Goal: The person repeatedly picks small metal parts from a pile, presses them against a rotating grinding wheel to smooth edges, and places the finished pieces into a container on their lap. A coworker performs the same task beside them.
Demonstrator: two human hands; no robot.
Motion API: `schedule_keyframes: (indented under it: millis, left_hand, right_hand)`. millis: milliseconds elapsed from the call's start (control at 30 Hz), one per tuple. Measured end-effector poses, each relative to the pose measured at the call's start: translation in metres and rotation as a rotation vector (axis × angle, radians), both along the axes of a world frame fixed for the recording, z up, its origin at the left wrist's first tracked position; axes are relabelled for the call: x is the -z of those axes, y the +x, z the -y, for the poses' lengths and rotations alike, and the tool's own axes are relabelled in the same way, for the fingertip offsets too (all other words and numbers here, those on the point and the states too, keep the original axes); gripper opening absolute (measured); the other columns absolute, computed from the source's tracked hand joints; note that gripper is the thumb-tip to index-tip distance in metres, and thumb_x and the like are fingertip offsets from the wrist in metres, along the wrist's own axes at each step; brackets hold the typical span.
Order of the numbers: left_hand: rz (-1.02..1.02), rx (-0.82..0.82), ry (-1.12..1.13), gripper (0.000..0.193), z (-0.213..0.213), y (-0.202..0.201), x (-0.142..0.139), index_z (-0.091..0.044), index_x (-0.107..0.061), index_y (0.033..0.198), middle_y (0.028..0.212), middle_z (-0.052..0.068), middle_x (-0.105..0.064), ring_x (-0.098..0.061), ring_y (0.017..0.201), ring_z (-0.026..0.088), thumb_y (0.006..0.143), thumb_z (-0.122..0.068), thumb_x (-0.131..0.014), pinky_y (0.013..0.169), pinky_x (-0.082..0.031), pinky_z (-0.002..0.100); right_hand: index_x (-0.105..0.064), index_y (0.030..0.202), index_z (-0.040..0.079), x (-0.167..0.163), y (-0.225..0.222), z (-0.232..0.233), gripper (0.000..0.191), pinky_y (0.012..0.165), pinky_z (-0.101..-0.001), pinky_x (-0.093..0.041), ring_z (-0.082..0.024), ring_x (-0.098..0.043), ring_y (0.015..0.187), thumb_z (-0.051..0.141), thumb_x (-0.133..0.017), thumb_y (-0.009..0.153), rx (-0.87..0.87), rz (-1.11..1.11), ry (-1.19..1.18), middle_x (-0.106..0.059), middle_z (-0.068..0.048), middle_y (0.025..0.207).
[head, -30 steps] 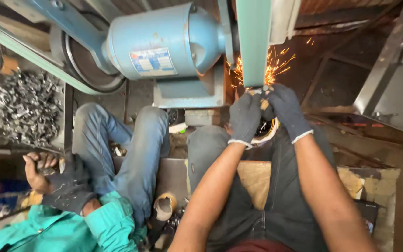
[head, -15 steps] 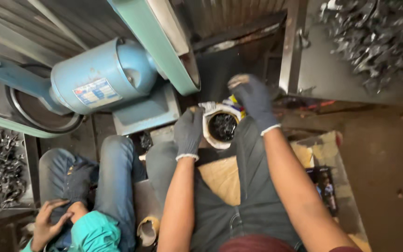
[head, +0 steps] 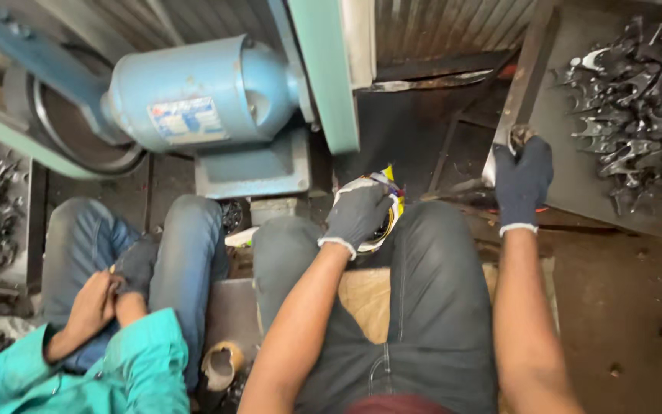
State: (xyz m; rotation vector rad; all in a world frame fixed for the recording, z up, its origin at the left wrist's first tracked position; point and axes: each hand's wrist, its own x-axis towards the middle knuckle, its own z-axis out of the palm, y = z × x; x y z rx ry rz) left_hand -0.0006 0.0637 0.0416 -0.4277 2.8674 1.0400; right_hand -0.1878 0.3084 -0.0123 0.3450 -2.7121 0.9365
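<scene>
My left hand, in a dark grey knitted glove, rests on the small round bowl with a pale rim and a yellow edge that sits between my knees; the fingers are curled down over its rim and dark contents, gripping it. My right hand, gloved the same way, is stretched out to the right, its fingers closed around a small dull grey metal piece whose top pokes out above my fingertips. That hand is at the near edge of the dark flat metal tray, well short of the heap of grey forged metal parts piled in its far corner. Ahead of me stands the light blue electric motor on its blue base, with the pale green upright belt housing just beside it. To my left sits another person in blue jeans and a teal sleeve, their hands together on their own knee.
</scene>
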Motion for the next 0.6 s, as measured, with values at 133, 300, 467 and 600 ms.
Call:
schedule_keyframes:
  millis: [133,300,467,600]
  left_hand:
    - [-0.347,0.018,0.258,0.038,-0.009,0.019,-0.009,0.000,-0.067,0.119,0.114,0.020,-0.071,-0.069,0.108,0.035,0.093,-0.029,-0.068,0.091,-0.051,0.044]
    - [-0.198,0.020,0.447,0.033,0.004,0.050,-0.018,-0.002,-0.074,0.115,0.100,0.011,-0.077,-0.073,0.091,0.020,0.092,-0.025,-0.069,0.082,-0.055,0.035]
    - [-0.101,-0.147,0.787,0.026,0.004,0.054,-0.014,0.002,-0.078,0.105,0.084,0.005,-0.074,-0.063,0.072,0.009,0.096,-0.020,-0.069,0.064,-0.050,0.027]
    - [-0.161,-0.115,0.947,0.023,0.000,0.050,-0.004,0.002,-0.076,0.110,0.091,0.003,-0.075,-0.064,0.077,0.007,0.095,-0.014,-0.068,0.069,-0.051,0.024]
  right_hand:
    - [-0.046,0.146,0.002,-0.034,0.085,0.028,0.059,0.099,-0.0377,-0.058,-0.026,-0.066,0.120,-0.005,-0.070,0.093,-0.415,0.199,-0.635,-0.062,-0.017,0.141]
    - [-0.023,0.158,0.005,-0.045,0.162,0.063,0.092,0.090,-0.0354,-0.058,-0.022,-0.064,0.107,-0.011,-0.073,0.082,-0.603,0.660,-0.888,-0.053,-0.015,0.145]
    - [-0.043,0.151,-0.001,-0.031,0.168,0.066,0.073,0.106,-0.0325,-0.055,-0.017,-0.064,0.126,-0.014,-0.073,0.085,-0.723,0.634,-1.188,-0.055,-0.014,0.146]
    - [-0.059,0.131,-0.003,-0.021,0.170,0.063,0.041,0.089,-0.0320,-0.058,-0.018,-0.070,0.106,-0.003,-0.072,0.092,-0.484,0.627,-0.966,-0.068,-0.011,0.121]
